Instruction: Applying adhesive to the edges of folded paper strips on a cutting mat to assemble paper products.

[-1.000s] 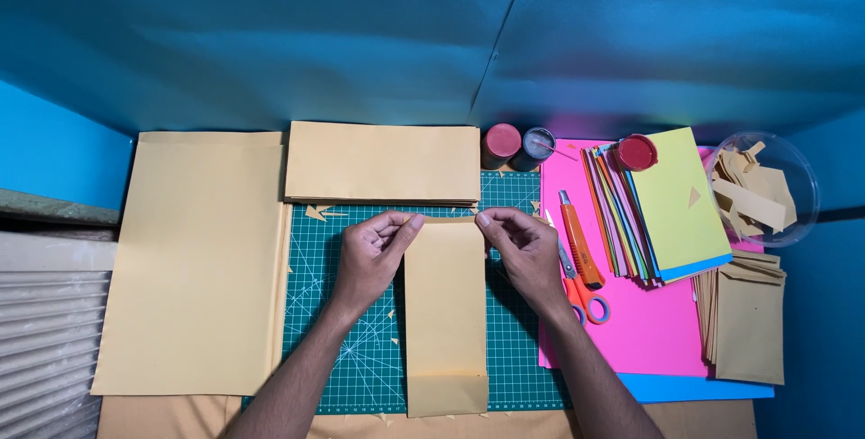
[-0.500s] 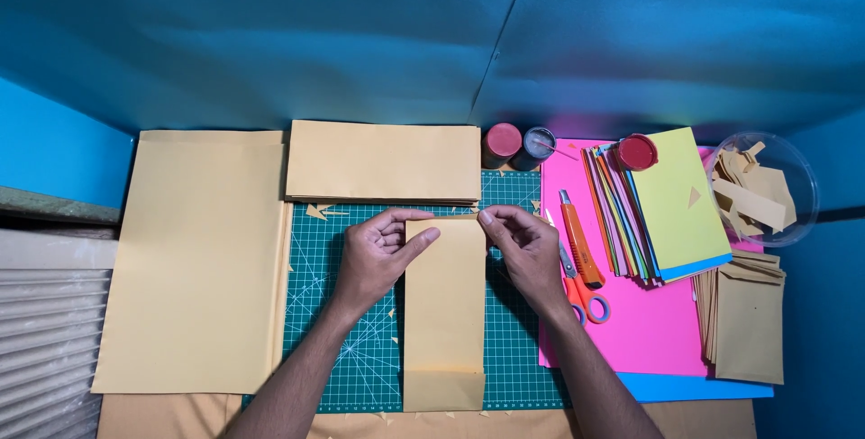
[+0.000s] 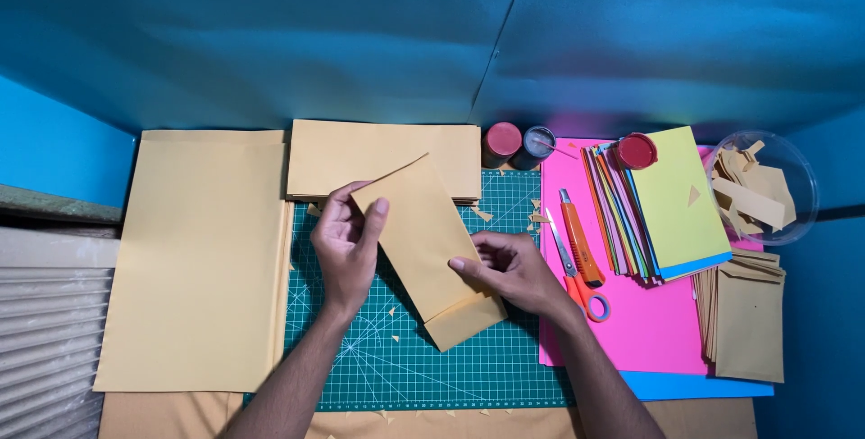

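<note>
Head view: green cutting mat [image 3: 396, 367], blue backdrop [image 3: 432, 33], hands hold envelope [image 3: 423, 241].

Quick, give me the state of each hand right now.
Left hand: closed on the upper left edge of the folded tan paper.
Right hand: closed on the same paper's lower right edge.

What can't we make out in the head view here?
- Underside of the folded tan paper piece: faces away from the camera.
- Left hand fingertips: tucked behind the paper.
- Scissors handles: partly under the right hand.
- Bowl contents: scraps overlap, too small to count.
- Both forearms: cut off by the bottom edge.
</note>
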